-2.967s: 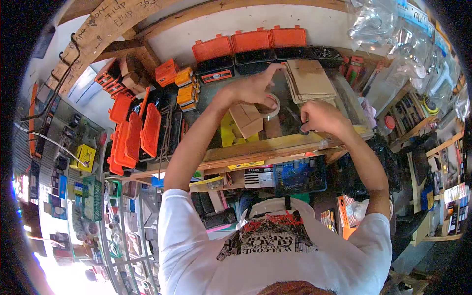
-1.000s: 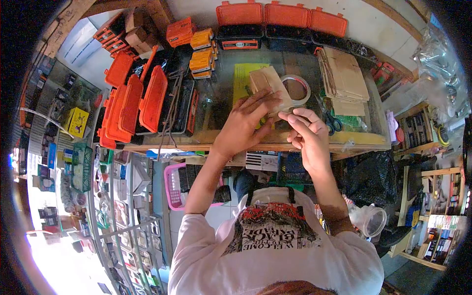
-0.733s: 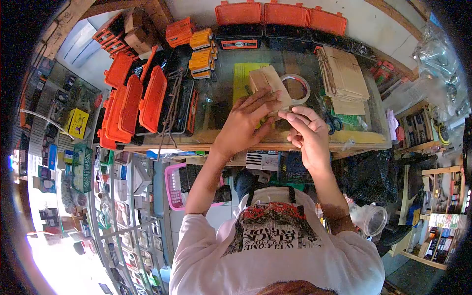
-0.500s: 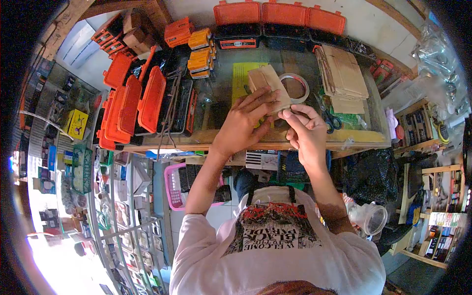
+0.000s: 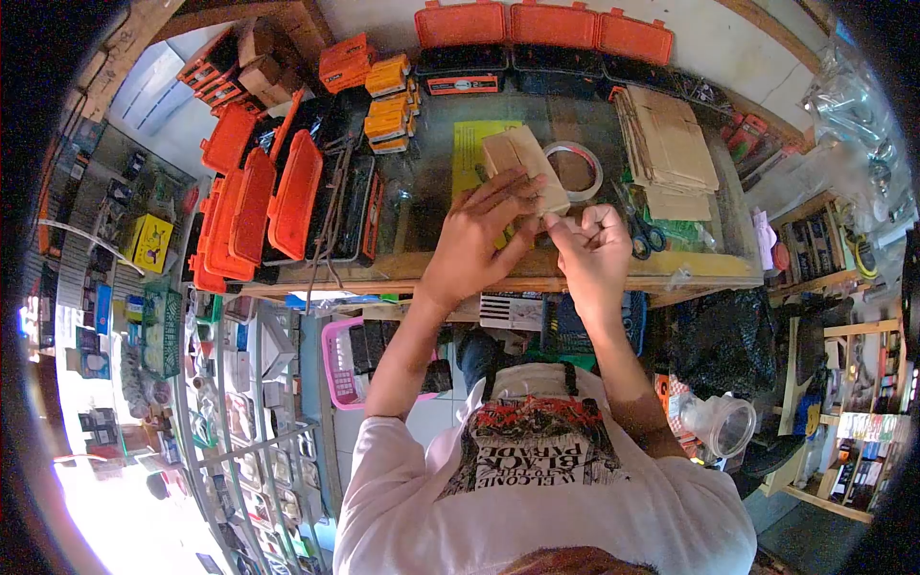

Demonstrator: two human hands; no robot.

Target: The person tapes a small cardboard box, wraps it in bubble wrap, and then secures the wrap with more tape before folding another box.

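A small brown cardboard box [image 5: 522, 158] is tilted above the glass-topped table, its near end between my hands. My left hand [image 5: 484, 230] grips it, with fingers laid across the top and the thumb at the near side. At the box's near right corner is my right hand [image 5: 592, 251], its fingers curled in and the thumb tip against the corner. Whatever lies within the right fingers is too small to make out. A roll of tape [image 5: 596, 172] lies flat just beyond the box. Under and left of the box is a yellow sheet [image 5: 470, 144].
Scissors [image 5: 652, 240] lie right of my right hand, below a stack of flat brown cardboard [image 5: 676, 144]. Open orange-lidded cases [image 5: 297, 196] stand at the left, more [image 5: 465, 72] along the back. Small orange-yellow boxes [image 5: 388, 105] are piled between them.
My right hand has shifted slightly left and down, and its fingers have curled in more. The left hand and the box have barely moved.
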